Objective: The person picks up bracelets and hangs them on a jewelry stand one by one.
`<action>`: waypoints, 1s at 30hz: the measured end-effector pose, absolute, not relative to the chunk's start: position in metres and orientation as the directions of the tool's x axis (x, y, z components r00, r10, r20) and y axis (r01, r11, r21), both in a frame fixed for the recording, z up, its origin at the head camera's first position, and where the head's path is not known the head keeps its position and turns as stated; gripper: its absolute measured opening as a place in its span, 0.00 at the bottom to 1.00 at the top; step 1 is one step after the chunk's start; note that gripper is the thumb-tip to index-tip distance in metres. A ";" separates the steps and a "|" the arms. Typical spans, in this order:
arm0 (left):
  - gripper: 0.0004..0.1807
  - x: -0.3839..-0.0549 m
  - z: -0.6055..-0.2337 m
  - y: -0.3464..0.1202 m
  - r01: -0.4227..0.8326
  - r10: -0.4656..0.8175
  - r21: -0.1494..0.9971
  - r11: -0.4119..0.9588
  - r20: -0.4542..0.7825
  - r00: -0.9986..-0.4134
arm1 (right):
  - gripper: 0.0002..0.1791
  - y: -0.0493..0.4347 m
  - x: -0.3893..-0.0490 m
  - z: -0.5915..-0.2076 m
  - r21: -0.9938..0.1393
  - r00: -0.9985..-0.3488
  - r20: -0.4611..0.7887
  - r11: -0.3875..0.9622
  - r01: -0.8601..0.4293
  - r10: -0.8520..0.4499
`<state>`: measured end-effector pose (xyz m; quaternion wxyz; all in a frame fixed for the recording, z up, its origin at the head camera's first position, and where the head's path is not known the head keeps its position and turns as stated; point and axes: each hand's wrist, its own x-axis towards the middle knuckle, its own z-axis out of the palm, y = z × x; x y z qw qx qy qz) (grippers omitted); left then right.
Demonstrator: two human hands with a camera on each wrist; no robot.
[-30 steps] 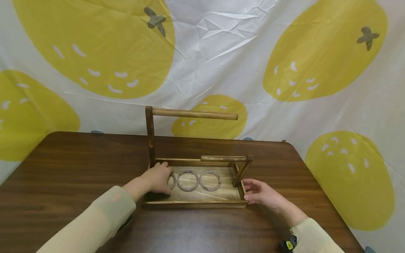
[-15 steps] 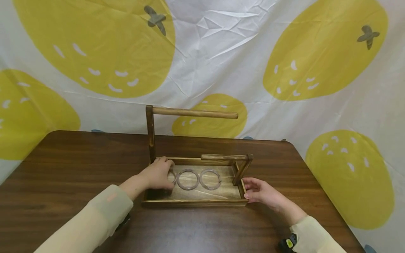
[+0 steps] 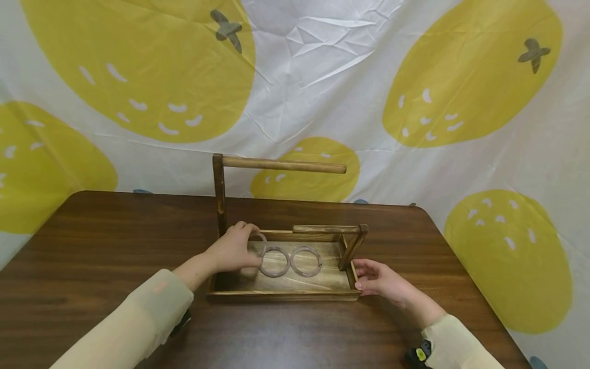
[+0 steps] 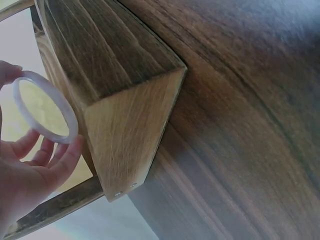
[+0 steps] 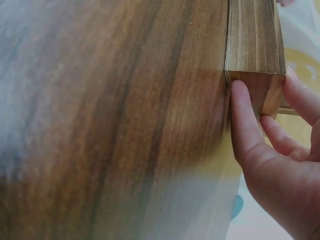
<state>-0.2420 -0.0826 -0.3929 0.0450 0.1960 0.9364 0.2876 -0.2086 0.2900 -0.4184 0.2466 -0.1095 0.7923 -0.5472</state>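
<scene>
My left hand [image 3: 235,248] pinches a pale, translucent bangle [image 4: 54,96] between thumb and fingertips. The bangle is tilted up over the left part of a brown wooden jewelry stand [image 3: 286,295] with a shallow tray base. In the head view, the fingers hide part of that bangle. Two similar bangles lie flat in the tray, a middle bangle [image 3: 274,276] and a right bangle [image 3: 306,275]. My right hand [image 3: 382,282] holds the tray's right end, one finger against the outer face and the thumb at the rim.
A tall post on the stand's left carries a long upper bar [image 3: 283,164]. On the right, a shorter post carries a lower bar [image 3: 324,229] over the tray's back edge. Beneath is a dark wooden table [image 3: 115,246]; a lemon-print cloth [image 3: 318,77] hangs behind.
My left hand has lifted the leftmost bangle from lying in the tray and tilted it up, moving slightly up and right. The right hand has stayed at the tray's end.
</scene>
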 end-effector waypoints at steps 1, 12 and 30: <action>0.36 -0.242 -0.393 -0.082 0.343 0.393 0.567 0.749 0.037 -0.919 | 0.40 0.290 -0.208 -0.419 -0.920 -0.856 -0.273 0.378 0.099 -0.440; 0.37 -0.240 -0.388 -0.079 0.331 0.344 0.690 0.644 0.125 -0.931 | 0.40 0.292 -0.209 -0.422 -0.921 -0.863 -0.267 0.379 0.096 -0.430; 0.34 -0.236 -0.381 -0.067 0.356 0.343 0.845 0.400 0.222 -0.913 | 0.39 0.288 -0.207 -0.416 -0.921 -0.855 -0.262 0.380 0.084 -0.448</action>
